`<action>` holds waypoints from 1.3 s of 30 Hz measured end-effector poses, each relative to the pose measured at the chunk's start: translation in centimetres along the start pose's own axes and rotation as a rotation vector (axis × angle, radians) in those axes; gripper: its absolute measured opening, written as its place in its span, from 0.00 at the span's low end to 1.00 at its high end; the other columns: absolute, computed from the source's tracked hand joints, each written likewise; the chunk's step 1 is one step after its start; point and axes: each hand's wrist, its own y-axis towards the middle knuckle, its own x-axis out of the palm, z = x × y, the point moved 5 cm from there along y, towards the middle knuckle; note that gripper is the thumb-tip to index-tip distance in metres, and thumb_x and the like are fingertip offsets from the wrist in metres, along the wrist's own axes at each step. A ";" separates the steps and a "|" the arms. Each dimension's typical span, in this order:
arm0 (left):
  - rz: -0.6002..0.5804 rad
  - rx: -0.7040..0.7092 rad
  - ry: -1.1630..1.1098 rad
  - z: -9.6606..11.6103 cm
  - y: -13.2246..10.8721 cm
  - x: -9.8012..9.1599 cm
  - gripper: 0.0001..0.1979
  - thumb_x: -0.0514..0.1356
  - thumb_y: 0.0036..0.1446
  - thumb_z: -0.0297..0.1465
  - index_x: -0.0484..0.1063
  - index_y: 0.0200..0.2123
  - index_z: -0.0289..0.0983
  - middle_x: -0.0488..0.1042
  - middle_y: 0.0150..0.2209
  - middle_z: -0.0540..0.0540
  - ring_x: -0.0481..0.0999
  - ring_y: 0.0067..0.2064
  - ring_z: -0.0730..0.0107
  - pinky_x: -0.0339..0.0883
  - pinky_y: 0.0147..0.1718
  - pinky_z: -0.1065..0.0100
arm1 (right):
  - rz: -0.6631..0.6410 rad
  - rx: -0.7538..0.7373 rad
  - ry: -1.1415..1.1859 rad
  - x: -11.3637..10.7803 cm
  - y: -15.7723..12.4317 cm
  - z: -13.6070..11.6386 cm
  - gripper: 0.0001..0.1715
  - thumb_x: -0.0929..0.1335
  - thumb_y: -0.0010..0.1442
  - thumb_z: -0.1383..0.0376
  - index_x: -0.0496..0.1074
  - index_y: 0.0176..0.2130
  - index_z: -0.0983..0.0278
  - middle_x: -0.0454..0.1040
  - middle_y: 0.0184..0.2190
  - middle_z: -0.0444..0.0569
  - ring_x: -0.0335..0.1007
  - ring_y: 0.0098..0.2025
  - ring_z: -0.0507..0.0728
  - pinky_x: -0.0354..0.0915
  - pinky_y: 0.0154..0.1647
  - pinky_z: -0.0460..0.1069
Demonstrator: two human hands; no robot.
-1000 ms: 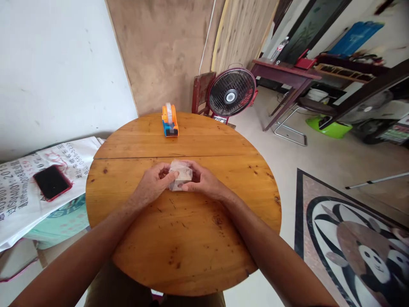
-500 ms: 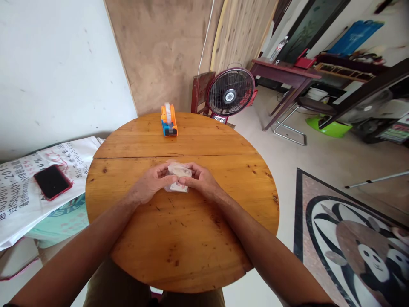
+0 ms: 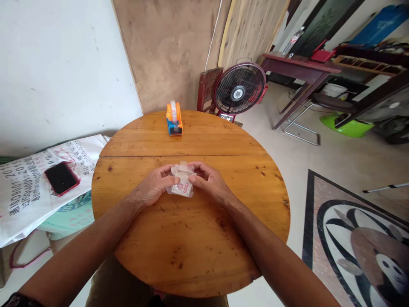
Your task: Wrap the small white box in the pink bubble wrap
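Observation:
Between my two hands is a small whitish packet point(image 3: 182, 187) in crinkled clear plastic, with red printing on its upper face. My left hand point(image 3: 159, 183) grips its left side, the thumb lying on top and the fingers tucked behind. On the opposite side my right hand point(image 3: 207, 181) pinches the wrapping, thumb on the near face. Some loose plastic stands up at the packet's far edge. Both hands are low over the round wooden table point(image 3: 179, 238). The fingertips behind the packet are partly hidden.
An orange and blue tape dispenser point(image 3: 174, 119) stands at the table's far edge. To the left, a phone point(image 3: 62, 178) lies on a white printed sack point(image 3: 24, 187). Behind the table are a fan point(image 3: 238, 91) and a wooden chair point(image 3: 207, 87).
The packet has tilted and turned so that more of its red-printed face shows. My hands have shifted a little around it, and the whole view has swung slightly left.

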 end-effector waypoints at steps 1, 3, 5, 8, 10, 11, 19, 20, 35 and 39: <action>-0.008 -0.005 -0.005 0.0 0.0 0.1 0.23 0.74 0.39 0.29 0.77 0.42 0.34 0.80 0.36 0.45 0.79 0.34 0.66 0.72 0.37 0.66 | 0.001 0.004 0.020 -0.3 0.0 -0.1 0.28 0.75 0.51 0.51 0.72 0.47 0.61 0.76 0.40 0.49 0.71 0.40 0.57 0.67 0.45 0.54; -0.021 -0.020 -0.002 0.0 -0.2 0.3 0.24 0.75 0.39 0.30 0.77 0.43 0.34 0.80 0.38 0.44 0.79 0.36 0.65 0.72 0.38 0.65 | 0.005 0.008 0.077 -0.9 0.1 -0.1 0.27 0.75 0.51 0.53 0.72 0.48 0.61 0.75 0.40 0.48 0.71 0.41 0.56 0.67 0.46 0.53; -0.029 -0.028 0.019 -0.1 -0.3 0.4 0.25 0.75 0.39 0.31 0.78 0.43 0.34 0.80 0.38 0.44 0.79 0.36 0.66 0.72 0.38 0.65 | -0.012 0.012 0.135 -1.1 0.1 -0.1 0.25 0.75 0.51 0.56 0.73 0.47 0.61 0.75 0.41 0.47 0.71 0.43 0.56 0.66 0.47 0.53; -0.047 -0.037 0.076 -0.3 -0.5 0.6 0.25 0.75 0.39 0.32 0.77 0.43 0.34 0.80 0.39 0.44 0.78 0.35 0.68 0.71 0.36 0.68 | -0.065 0.022 0.177 -0.7 0.4 -0.1 0.23 0.75 0.50 0.58 0.73 0.45 0.61 0.75 0.42 0.48 0.71 0.44 0.56 0.66 0.47 0.53; -0.067 -0.048 0.113 -0.6 -0.6 0.7 0.25 0.75 0.40 0.33 0.77 0.44 0.35 0.80 0.39 0.44 0.77 0.36 0.68 0.70 0.36 0.68 | -0.080 0.030 0.178 -0.2 0.6 0.0 0.24 0.76 0.48 0.57 0.73 0.45 0.61 0.75 0.41 0.47 0.72 0.42 0.56 0.67 0.44 0.52; -0.078 -0.055 0.126 -0.7 -0.6 0.7 0.25 0.74 0.41 0.33 0.77 0.45 0.35 0.80 0.39 0.44 0.77 0.36 0.67 0.70 0.36 0.68 | -0.071 0.035 0.174 0.0 0.7 0.0 0.23 0.76 0.48 0.57 0.74 0.44 0.61 0.75 0.40 0.47 0.72 0.40 0.55 0.67 0.42 0.52; -0.063 -0.068 0.120 -1.0 -0.5 0.8 0.21 0.72 0.43 0.31 0.77 0.44 0.35 0.80 0.37 0.45 0.77 0.36 0.67 0.70 0.36 0.68 | 0.128 -0.008 0.079 -0.3 1.1 -0.4 0.19 0.73 0.52 0.49 0.76 0.27 0.61 0.73 0.26 0.44 0.65 0.29 0.52 0.65 0.32 0.48; -0.054 -0.062 0.100 -0.9 -0.5 0.8 0.22 0.71 0.43 0.30 0.77 0.44 0.35 0.80 0.38 0.45 0.77 0.36 0.68 0.70 0.37 0.68 | 0.138 -0.011 0.067 -0.5 1.1 -0.4 0.19 0.72 0.53 0.49 0.76 0.27 0.61 0.73 0.25 0.44 0.64 0.29 0.52 0.64 0.31 0.48; 0.024 -0.050 0.012 -1.1 -0.2 0.8 0.19 0.72 0.42 0.31 0.78 0.40 0.33 0.80 0.34 0.45 0.78 0.32 0.68 0.71 0.35 0.67 | 0.219 -0.085 -0.032 -1.0 0.8 -1.8 0.15 0.71 0.56 0.56 0.75 0.24 0.62 0.72 0.23 0.43 0.64 0.27 0.52 0.64 0.33 0.49; 0.043 -0.046 0.023 -1.2 0.1 0.5 0.15 0.71 0.44 0.32 0.78 0.37 0.34 0.79 0.32 0.47 0.76 0.30 0.71 0.69 0.33 0.69 | 0.186 -0.075 -0.072 -0.7 0.9 -1.9 0.13 0.71 0.55 0.57 0.76 0.25 0.62 0.73 0.24 0.44 0.65 0.28 0.52 0.64 0.31 0.48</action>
